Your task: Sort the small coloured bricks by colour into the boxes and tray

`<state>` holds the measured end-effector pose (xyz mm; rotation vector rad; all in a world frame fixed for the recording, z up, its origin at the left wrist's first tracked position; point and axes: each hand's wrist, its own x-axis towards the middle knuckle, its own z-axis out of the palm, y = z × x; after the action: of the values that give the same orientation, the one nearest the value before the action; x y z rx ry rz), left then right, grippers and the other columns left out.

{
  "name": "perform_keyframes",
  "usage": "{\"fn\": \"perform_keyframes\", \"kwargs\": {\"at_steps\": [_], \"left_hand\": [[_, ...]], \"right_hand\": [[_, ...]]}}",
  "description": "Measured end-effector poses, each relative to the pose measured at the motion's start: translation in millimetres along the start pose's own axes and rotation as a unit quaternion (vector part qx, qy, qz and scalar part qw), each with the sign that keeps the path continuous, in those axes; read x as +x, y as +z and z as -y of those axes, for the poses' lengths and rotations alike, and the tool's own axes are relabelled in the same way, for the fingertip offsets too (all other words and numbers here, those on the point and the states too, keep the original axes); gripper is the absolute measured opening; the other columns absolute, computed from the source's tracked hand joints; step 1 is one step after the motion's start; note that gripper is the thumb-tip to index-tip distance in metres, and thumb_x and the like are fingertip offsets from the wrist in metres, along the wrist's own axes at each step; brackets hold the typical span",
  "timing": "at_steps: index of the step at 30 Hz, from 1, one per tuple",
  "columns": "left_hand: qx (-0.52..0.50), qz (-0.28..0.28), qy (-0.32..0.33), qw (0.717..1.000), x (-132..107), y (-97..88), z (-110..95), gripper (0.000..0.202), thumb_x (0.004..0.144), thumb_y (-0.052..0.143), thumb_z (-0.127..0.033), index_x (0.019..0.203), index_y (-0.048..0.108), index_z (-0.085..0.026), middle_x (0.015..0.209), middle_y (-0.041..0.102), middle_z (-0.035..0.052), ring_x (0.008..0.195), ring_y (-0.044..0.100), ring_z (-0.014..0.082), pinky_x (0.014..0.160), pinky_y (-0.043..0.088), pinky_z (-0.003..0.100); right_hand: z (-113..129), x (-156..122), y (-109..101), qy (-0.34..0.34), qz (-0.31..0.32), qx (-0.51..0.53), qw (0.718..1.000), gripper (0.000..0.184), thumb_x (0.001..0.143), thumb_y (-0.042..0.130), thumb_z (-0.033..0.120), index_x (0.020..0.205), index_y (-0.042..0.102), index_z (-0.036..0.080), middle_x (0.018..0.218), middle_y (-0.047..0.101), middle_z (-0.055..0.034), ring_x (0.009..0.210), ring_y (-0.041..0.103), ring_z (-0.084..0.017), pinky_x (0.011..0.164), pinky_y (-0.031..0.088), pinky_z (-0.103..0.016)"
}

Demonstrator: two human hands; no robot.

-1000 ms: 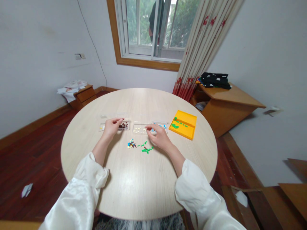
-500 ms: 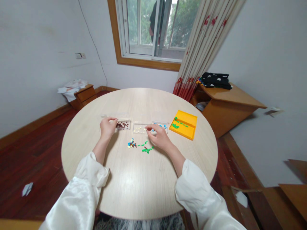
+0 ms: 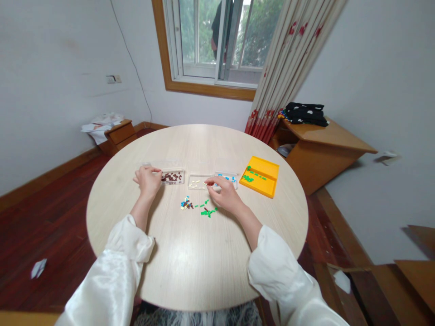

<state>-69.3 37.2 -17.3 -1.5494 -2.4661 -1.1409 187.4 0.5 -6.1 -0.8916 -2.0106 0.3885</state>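
Note:
My left hand (image 3: 147, 179) rests curled over the left end of a clear tray holding dark brown pieces (image 3: 172, 177); whatever its fingers hold is hidden. My right hand (image 3: 223, 194) pinches its fingertips at the near edge of a clear tray with pale yellow pieces (image 3: 196, 182). Beside that stands a clear tray with blue pieces (image 3: 227, 178). A loose pile of mixed small bricks (image 3: 186, 203) and green bricks (image 3: 208, 211) lies just in front of my right hand on the round table (image 3: 190, 253).
A yellow tray (image 3: 260, 175) with green pieces sits at the right of the row. Behind the table are a window, a curtain and a wooden cabinet (image 3: 322, 145) with dark cloth on it. A low wooden stand (image 3: 117, 133) with papers is at the left.
My left hand has slid leftward along the brown-piece tray to its left end. My right hand has stayed almost still at the yellow-piece tray.

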Motion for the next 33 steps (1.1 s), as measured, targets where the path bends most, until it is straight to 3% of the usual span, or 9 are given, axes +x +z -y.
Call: {"fn": "perform_keyframes", "kwargs": {"at_steps": [16, 24, 33], "left_hand": [[-0.004, 0.013, 0.015, 1.000, 2.8, 4.9, 4.7, 0.022, 0.075, 0.048, -0.023, 0.082, 0.069, -0.020, 0.105, 0.057, 0.0127, 0.107, 0.044, 0.0340, 0.090, 0.031, 0.052], [-0.006, 0.010, 0.015, 1.000, 3.6, 6.7, 6.6, 0.022, 0.074, 0.047, -0.022, 0.080, 0.068, -0.020, 0.105, 0.057, 0.0128, 0.108, 0.044, 0.0345, 0.091, 0.030, 0.053], [0.042, 0.045, 0.019, 0.998, -2.3, 0.4, -1.5, 0.022, 0.070, 0.047, -0.022, 0.072, 0.069, -0.016, 0.107, 0.056, 0.0171, 0.106, 0.043, 0.0381, 0.090, 0.031, 0.056]], "right_hand": [[-0.6, -0.6, 0.3, -0.015, 0.017, 0.005, 1.000, 0.016, 0.076, 0.049, 0.010, 0.079, 0.061, 0.019, 0.079, 0.065, -0.0037, 0.077, 0.058, -0.016, 0.076, 0.045, -0.031], [0.1, -0.3, 0.1, -0.015, 0.019, 0.007, 1.000, 0.015, 0.076, 0.049, 0.010, 0.077, 0.060, 0.019, 0.078, 0.064, -0.0037, 0.077, 0.058, -0.016, 0.076, 0.045, -0.031], [1.5, -1.3, 1.1, -0.003, 0.029, 0.006, 1.000, 0.017, 0.075, 0.049, 0.007, 0.077, 0.061, 0.018, 0.078, 0.063, -0.0031, 0.078, 0.057, -0.015, 0.076, 0.045, -0.030]]}}
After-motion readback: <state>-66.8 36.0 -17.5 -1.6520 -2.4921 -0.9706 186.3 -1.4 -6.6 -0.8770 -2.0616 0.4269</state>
